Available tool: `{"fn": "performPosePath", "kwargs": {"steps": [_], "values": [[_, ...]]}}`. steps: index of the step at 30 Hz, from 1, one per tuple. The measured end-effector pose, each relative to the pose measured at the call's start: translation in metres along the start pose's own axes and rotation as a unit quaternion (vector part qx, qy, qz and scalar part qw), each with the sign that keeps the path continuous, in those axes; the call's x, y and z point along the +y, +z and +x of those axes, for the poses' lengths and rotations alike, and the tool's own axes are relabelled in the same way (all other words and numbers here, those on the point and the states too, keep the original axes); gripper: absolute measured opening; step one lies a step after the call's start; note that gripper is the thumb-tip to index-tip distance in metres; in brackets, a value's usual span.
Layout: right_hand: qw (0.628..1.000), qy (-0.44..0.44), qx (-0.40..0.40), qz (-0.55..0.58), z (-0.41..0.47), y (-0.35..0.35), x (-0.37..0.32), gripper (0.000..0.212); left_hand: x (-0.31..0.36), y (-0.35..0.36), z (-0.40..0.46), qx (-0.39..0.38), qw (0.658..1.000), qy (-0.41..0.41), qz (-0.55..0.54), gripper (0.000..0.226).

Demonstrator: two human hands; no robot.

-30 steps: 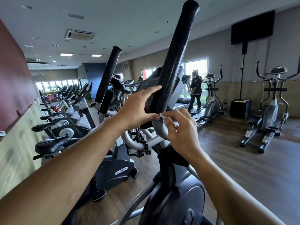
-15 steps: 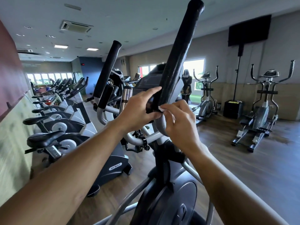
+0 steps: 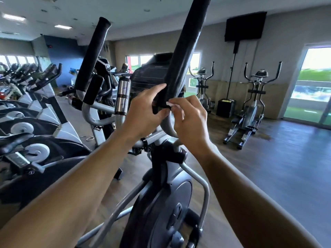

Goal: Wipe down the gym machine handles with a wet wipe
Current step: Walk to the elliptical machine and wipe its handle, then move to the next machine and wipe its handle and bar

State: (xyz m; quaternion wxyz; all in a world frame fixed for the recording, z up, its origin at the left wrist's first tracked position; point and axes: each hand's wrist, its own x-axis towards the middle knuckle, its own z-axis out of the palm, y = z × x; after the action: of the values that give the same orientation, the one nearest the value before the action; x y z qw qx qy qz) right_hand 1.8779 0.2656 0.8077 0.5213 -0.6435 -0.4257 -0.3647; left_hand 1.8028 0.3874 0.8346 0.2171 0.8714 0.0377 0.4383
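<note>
An elliptical machine stands right in front of me with two long black foam handles. The right handle (image 3: 186, 45) rises up out of the frame; the left handle (image 3: 93, 56) leans to the left. My left hand (image 3: 145, 111) grips the lower end of the right handle's foam, thumb and forefinger around it. My right hand (image 3: 189, 120) pinches a small white wet wipe (image 3: 170, 104) against that same lower end, fingertips touching my left hand. Most of the wipe is hidden in my fingers.
The grey flywheel housing (image 3: 164, 212) sits below my arms. A metal bottle (image 3: 122, 94) stands in the console holder. Exercise bikes (image 3: 34, 133) line the left wall. Two more ellipticals (image 3: 250, 104) and a black bin (image 3: 225, 108) stand at the right.
The view has swung right and moved closer. My right hand has risen slightly on the handle, and the wipe shows at its fingertips again after being hidden half a second ago.
</note>
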Motion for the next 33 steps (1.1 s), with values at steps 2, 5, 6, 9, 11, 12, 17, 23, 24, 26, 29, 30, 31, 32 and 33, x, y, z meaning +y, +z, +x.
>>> {"fn": "performPosePath", "kwargs": {"steps": [2, 5, 6, 9, 11, 12, 17, 23, 24, 26, 29, 30, 31, 32, 33], "values": [[1.000, 0.024, -0.002, 0.007, -0.007, -0.011, -0.001, 0.019, 0.005, 0.008, -0.012, 0.032, 0.999, -0.001, 0.029, 0.058], [0.999, 0.032, -0.010, -0.028, -0.036, -0.034, 0.011, 0.018, 0.013, 0.026, -0.042, 0.074, 0.997, 0.001, 0.027, 0.047], [0.998, 0.031, -0.017, -0.049, -0.052, -0.045, 0.019, 0.017, 0.017, 0.035, -0.055, 0.080, 0.997, -0.002, 0.014, 0.043], [0.991, 0.068, -0.064, -0.095, -0.113, -0.084, 0.046, 0.017, 0.031, 0.069, -0.105, 0.061, 0.997, -0.028, -0.032, 0.034], [0.982, 0.110, -0.097, -0.121, -0.162, -0.117, 0.063, 0.015, 0.044, 0.100, -0.145, -0.005, 0.993, -0.081, -0.081, 0.030], [0.975, 0.138, -0.112, -0.132, -0.189, -0.135, 0.070, 0.015, 0.050, 0.118, -0.167, -0.058, 0.987, -0.110, -0.106, 0.029], [0.923, 0.298, -0.163, -0.180, -0.322, -0.233, 0.085, 0.015, 0.102, 0.207, -0.288, -0.312, 0.917, -0.203, -0.142, 0.029], [0.862, 0.425, -0.167, -0.222, -0.444, -0.354, 0.061, 0.018, 0.197, 0.270, -0.401, -0.463, 0.843, -0.210, -0.176, 0.027], [0.855, 0.438, -0.164, -0.225, -0.457, -0.368, 0.055, 0.019, 0.206, 0.275, -0.414, -0.474, 0.836, -0.210, -0.181, 0.026], [0.839, 0.464, -0.171, -0.229, -0.479, -0.392, 0.048, 0.019, 0.221, 0.287, -0.434, -0.500, 0.821, -0.208, -0.182, 0.027], [0.812, 0.505, -0.165, -0.241, -0.508, -0.425, 0.049, 0.018, 0.241, 0.307, -0.453, -0.537, 0.799, -0.205, -0.176, 0.027], [0.806, 0.516, -0.160, -0.243, -0.514, -0.433, 0.050, 0.018, 0.246, 0.312, -0.456, -0.543, 0.795, -0.207, -0.176, 0.026], [0.798, 0.526, -0.161, -0.245, -0.519, -0.440, 0.052, 0.017, 0.251, 0.317, -0.458, -0.549, 0.790, -0.208, -0.176, 0.026], [0.791, 0.536, -0.165, -0.246, -0.523, -0.445, 0.055, 0.017, 0.253, 0.323, -0.459, -0.558, 0.784, -0.207, -0.175, 0.026], [0.784, 0.547, -0.166, -0.244, -0.526, -0.449, 0.059, 0.016, 0.255, 0.330, -0.461, -0.570, 0.776, -0.205, -0.175, 0.027]]}}
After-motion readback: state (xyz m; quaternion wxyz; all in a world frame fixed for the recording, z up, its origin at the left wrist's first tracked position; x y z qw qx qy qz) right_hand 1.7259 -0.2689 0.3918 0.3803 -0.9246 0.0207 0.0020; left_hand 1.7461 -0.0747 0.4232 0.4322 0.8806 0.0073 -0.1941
